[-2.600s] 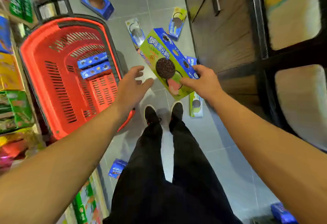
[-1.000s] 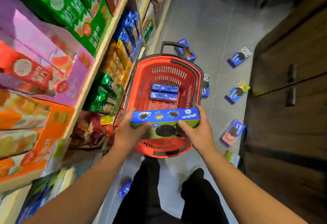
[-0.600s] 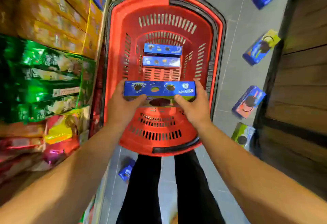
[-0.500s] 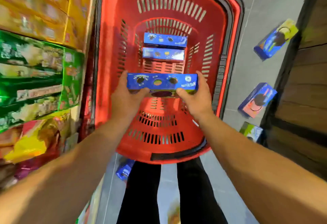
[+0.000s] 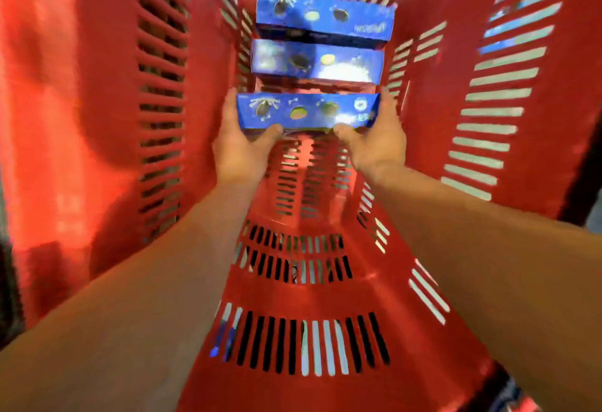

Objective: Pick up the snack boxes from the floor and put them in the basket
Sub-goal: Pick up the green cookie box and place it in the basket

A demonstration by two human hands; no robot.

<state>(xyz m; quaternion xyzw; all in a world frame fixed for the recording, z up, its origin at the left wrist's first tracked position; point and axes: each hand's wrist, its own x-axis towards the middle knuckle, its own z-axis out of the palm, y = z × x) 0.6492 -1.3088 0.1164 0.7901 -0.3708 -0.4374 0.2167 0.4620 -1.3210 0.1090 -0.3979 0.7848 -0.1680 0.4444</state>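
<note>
With 2 snack boxes (image 5: 321, 37) already standing in the red basket (image 5: 97, 118), my left hand (image 5: 242, 148) and right hand (image 5: 374, 141) grip a 3rd box (image 5: 308, 111) low inside it, unreleased.

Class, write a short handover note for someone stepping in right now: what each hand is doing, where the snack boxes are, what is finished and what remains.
Left hand and right hand grip the ends of a blue snack box, held low inside the red basket.
Two boxes already stand at the far end: far box, near box.
Left: set the held box down beside them and let go. The floor is out of view, so look there for more boxes.
</note>
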